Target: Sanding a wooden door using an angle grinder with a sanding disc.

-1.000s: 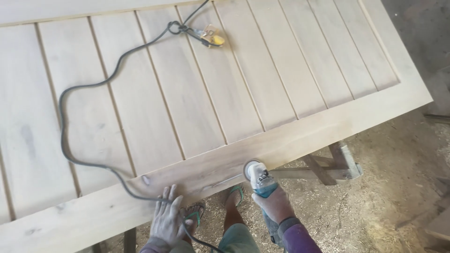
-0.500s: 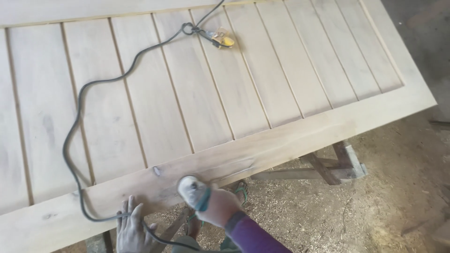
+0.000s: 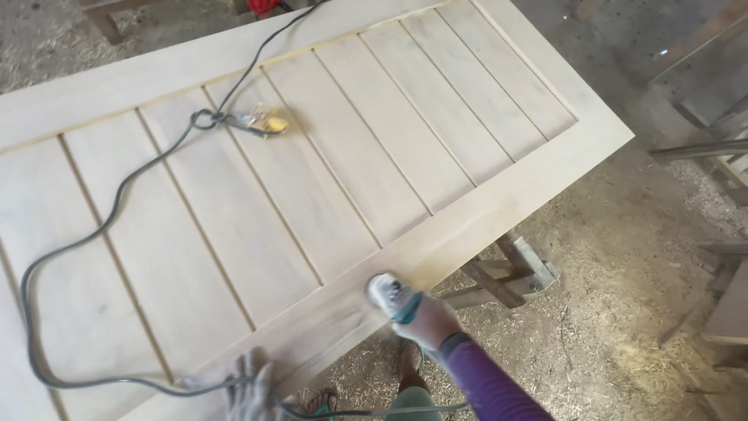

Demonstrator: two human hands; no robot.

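Note:
A large pale wooden door panel (image 3: 312,179) with grooved slats lies flat on trestles. My right hand (image 3: 427,323), in a purple sleeve, grips a teal and grey angle grinder (image 3: 389,296) whose disc rests on the door's near rail. Dust blurs the wood beside the disc. My left hand (image 3: 248,386), dusty and with fingers spread, presses flat on the same rail at the bottom edge of the view. The grinder's dark power cord (image 3: 93,234) loops across the slats and passes by my left hand.
A small yellow and metal tool (image 3: 265,122) lies on the slats where the cord is knotted. A wooden trestle foot (image 3: 514,273) shows under the door. Sawdust covers the floor (image 3: 623,312). Timber pieces (image 3: 725,296) lie at the right.
The grinder has moved right along the near rail after sweeping left. The view has swung, so the door now sits more diagonal and my left hand is lower in view.

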